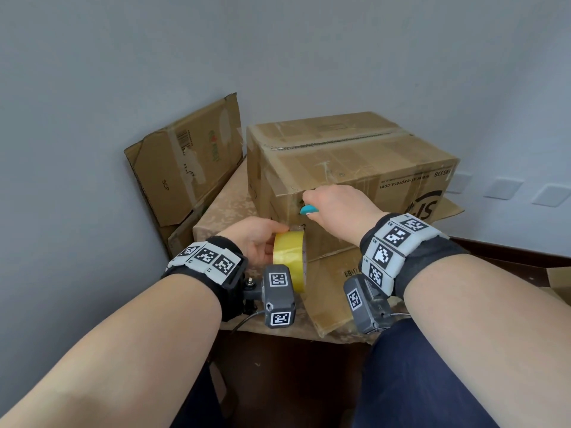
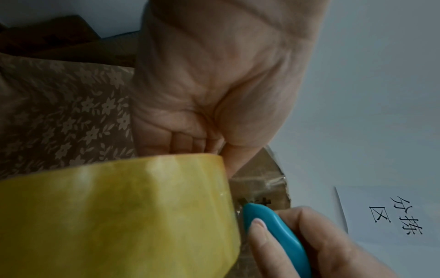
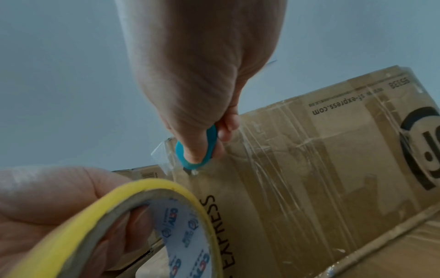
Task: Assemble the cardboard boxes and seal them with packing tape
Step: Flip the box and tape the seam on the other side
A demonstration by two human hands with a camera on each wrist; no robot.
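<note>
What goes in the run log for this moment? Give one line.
step: cutting tape at box corner | left hand: holds yellow tape roll | right hand: grips teal cutter | SF Express box: top seam taped

table [image 1: 222,205], floral cloth | on it: cardboard box [image 1: 340,168]; flattened cardboard sheet [image 1: 330,291]

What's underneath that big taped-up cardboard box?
The cardboard box sits on flattened cardboard, which lies on a brown floral-patterned cloth. The box and cardboard cover whatever lies directly beneath its middle.
</note>
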